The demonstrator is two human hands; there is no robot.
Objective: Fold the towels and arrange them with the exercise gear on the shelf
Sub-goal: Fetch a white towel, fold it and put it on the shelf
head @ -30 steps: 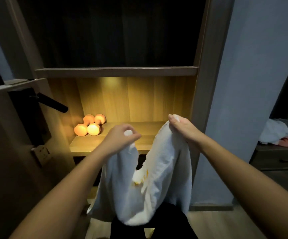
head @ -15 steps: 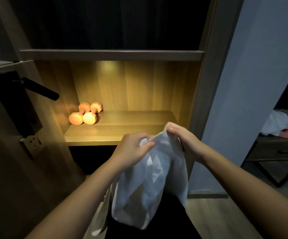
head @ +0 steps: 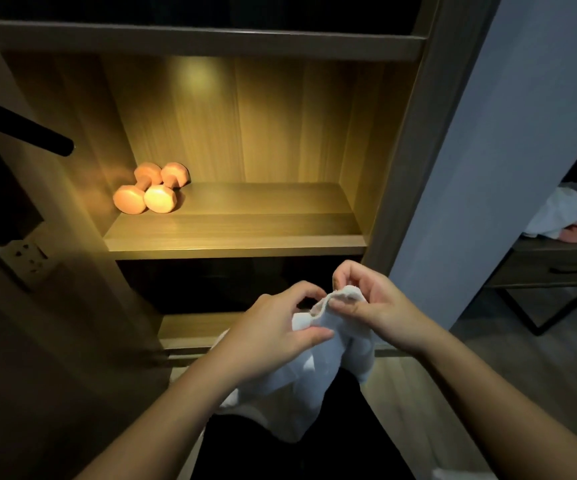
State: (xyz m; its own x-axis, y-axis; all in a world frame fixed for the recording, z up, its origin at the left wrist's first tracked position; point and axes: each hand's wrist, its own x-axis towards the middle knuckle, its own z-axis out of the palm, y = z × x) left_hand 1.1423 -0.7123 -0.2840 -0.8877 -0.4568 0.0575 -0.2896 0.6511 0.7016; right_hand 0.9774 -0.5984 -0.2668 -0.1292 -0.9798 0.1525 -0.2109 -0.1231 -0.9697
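White towel [head: 314, 386] is held up in front of the body, below the front edge of the lit shelf [head: 245, 233] and not on it. Left hand [head: 276, 327] pinches a bunched upper part between thumb and curled fingers. Right hand [head: 373, 306] pinches the hemmed top edge just beside it, fingers curled; the two hands are close together, with only a fold of cloth between them. The rest of the towel hangs in loose folds between the forearms, over dark clothing. On the shelf, far left toward the back corner: two orange-pink dumbbells [head: 152, 188] lying side by side and touching, ends toward the camera. The shelf is wood-grain, lit warm from above; the compartment beneath is dark. At the left edge of view a black door handle [head: 20, 133] juts out, with a wall socket [head: 25, 254] below it. To the right, past a pale wall [head: 488, 168], stands a dark side table [head: 557, 268] with a drawer. A heap of white cloth [head: 564, 216] lies on top with something pink beside it — too small to tell what.
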